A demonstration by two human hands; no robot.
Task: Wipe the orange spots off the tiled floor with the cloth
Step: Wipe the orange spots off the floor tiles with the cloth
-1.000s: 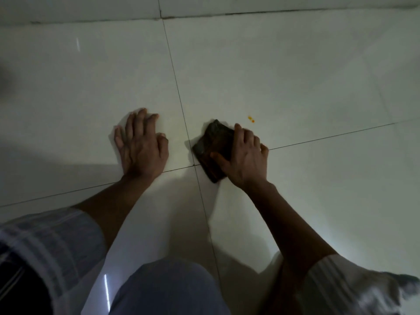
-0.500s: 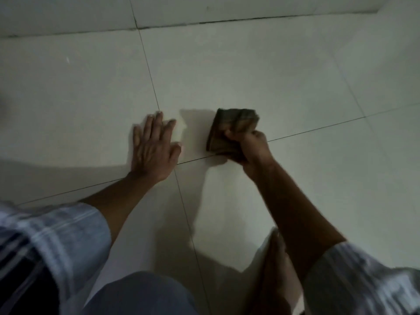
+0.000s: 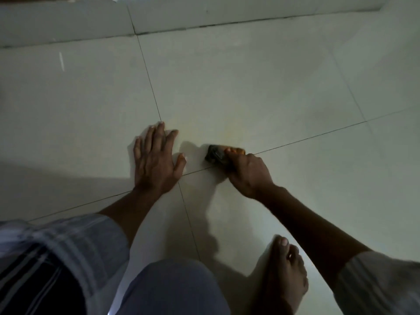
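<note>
**Tiled floor, pale, dim light**

We list: glossy pale tiled floor [image 3: 250, 87], thin dark grout lines crossing between our hands; a raised tiled step along the far edge. Left hand [image 3: 156, 160] flat, fingers spread on a tile. Right hand [image 3: 248, 172] clenched round the dark cloth [image 3: 214, 154], pressed at the grout line. Faint orange smear [image 3: 227, 133] just beyond the cloth. Bare foot [image 3: 286, 273] near right.
</note>
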